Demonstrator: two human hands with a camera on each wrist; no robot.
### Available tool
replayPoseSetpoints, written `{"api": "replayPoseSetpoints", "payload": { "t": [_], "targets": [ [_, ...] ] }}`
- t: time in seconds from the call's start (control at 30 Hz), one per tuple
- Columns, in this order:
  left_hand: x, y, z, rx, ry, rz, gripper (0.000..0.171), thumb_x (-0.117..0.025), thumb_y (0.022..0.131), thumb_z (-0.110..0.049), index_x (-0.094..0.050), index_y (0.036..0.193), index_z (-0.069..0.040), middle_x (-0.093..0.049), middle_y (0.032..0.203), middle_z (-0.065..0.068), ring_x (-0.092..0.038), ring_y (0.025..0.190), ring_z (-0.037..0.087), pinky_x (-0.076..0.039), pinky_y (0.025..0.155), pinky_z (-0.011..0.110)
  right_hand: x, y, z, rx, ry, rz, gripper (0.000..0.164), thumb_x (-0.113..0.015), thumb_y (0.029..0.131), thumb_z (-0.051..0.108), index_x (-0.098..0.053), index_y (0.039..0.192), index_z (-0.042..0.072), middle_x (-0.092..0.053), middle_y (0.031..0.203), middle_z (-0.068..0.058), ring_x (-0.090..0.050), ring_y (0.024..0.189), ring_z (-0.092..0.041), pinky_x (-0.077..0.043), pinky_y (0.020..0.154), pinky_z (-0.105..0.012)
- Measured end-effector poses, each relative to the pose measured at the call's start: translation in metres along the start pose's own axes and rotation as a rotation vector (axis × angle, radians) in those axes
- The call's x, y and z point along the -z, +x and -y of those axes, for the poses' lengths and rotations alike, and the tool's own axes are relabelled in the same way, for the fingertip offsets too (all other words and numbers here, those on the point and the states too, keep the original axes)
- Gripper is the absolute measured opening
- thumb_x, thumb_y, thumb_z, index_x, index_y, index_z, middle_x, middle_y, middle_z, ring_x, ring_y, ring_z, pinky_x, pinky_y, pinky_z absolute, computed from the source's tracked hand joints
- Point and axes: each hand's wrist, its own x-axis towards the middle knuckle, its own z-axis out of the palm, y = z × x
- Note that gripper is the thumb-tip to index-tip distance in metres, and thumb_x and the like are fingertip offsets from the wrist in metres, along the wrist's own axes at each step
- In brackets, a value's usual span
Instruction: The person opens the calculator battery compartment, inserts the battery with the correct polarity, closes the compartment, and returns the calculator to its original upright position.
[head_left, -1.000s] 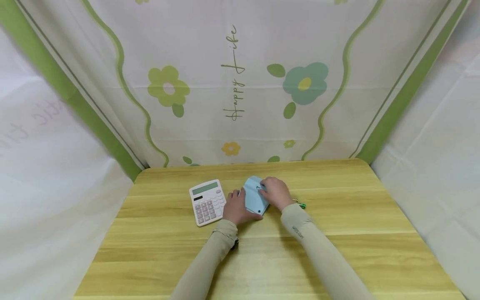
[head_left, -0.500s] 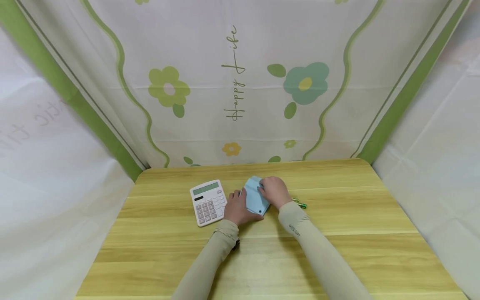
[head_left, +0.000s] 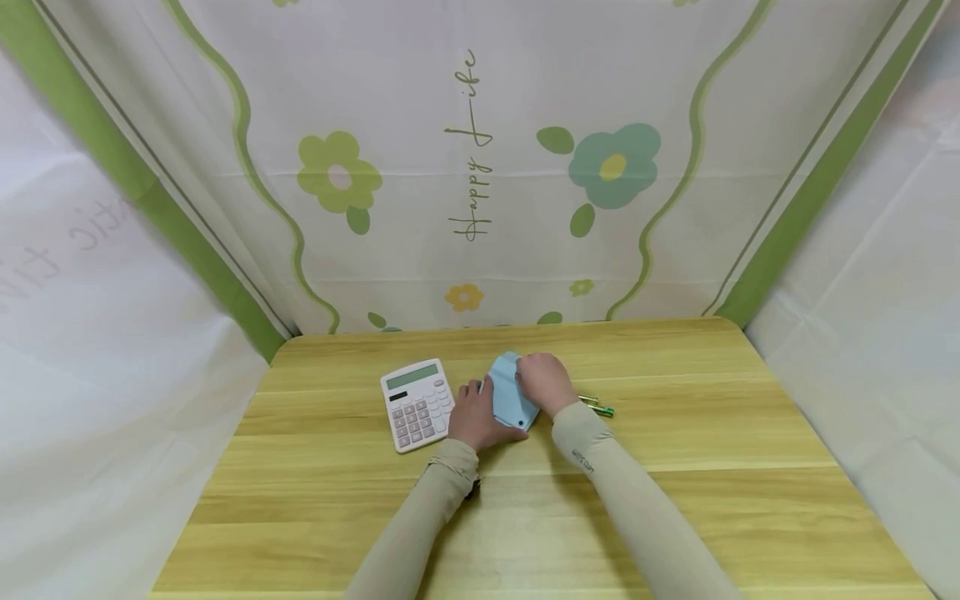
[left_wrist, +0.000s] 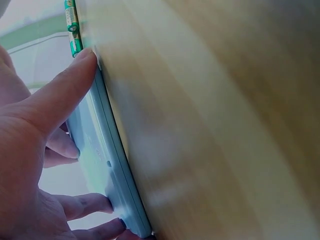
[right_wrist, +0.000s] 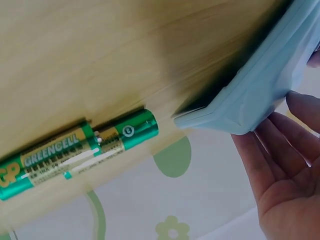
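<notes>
A light-blue calculator [head_left: 512, 398] lies with its plain back up on the wooden table, a dark round spot near its near corner. My left hand [head_left: 477, 419] grips it from the left, thumb along the near edge and fingers at the side. In the left wrist view the thumb [left_wrist: 65, 90] reaches along the calculator's rim. My right hand [head_left: 546, 383] bends over the back of the calculator, its fingertips and thumb [right_wrist: 302, 110] close together on the surface. The part of the back under these fingers is hidden.
A white calculator [head_left: 416, 406] lies face up left of my left hand. Two green-and-gold batteries [right_wrist: 47, 160] lie on the table [head_left: 675, 500] to the right of the light-blue calculator. A flower-printed curtain [head_left: 405, 208] hangs behind the table.
My right hand has shifted slightly left over the blue calculator's back. A small dark gap seen earlier by its fingertips no longer shows. More of the batteries is visible; the left hand stays put.
</notes>
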Motion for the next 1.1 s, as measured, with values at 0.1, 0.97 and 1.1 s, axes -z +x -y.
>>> {"api": "replayPoseSetpoints", "payload": {
  "t": [0.1, 0.97, 1.1],
  "targets": [
    [0.000, 0.000, 0.001, -0.002, 0.009, -0.001, 0.124, -0.093, 0.065, -0.061, -0.038, 0.157, 0.001, -0.049, 0.149, 0.025, -0.047, 0.134, 0.042, -0.051, 0.105, 0.051, 0.000, 0.000, 0.002, 0.031, -0.046, -0.010, 0.013, -0.069, 0.096, 0.007, -0.073, 0.086, 0.000, -0.072, 0.077, -0.013, -0.068, 0.069, -0.027, -0.059, 0.064, -0.040],
    [0.001, 0.000, 0.000, 0.003, 0.009, -0.005, 0.123, -0.093, 0.066, -0.060, -0.038, 0.157, 0.002, -0.049, 0.149, 0.026, -0.048, 0.134, 0.043, -0.053, 0.102, 0.052, 0.003, -0.003, 0.003, 0.025, -0.053, 0.061, 0.019, -0.063, 0.099, 0.003, -0.074, 0.115, -0.001, -0.073, 0.105, -0.018, -0.072, 0.088, -0.032, -0.062, 0.078, -0.042],
    [0.001, 0.000, 0.000, 0.002, 0.001, 0.005, 0.123, -0.093, 0.066, -0.060, -0.038, 0.157, 0.002, -0.048, 0.150, 0.026, -0.047, 0.135, 0.043, -0.052, 0.104, 0.053, 0.004, -0.001, -0.002, 0.024, -0.036, 0.075, 0.023, -0.061, 0.102, 0.003, -0.073, 0.121, 0.002, -0.071, 0.112, -0.016, -0.073, 0.092, -0.031, -0.062, 0.080, -0.042]
  ]
}}
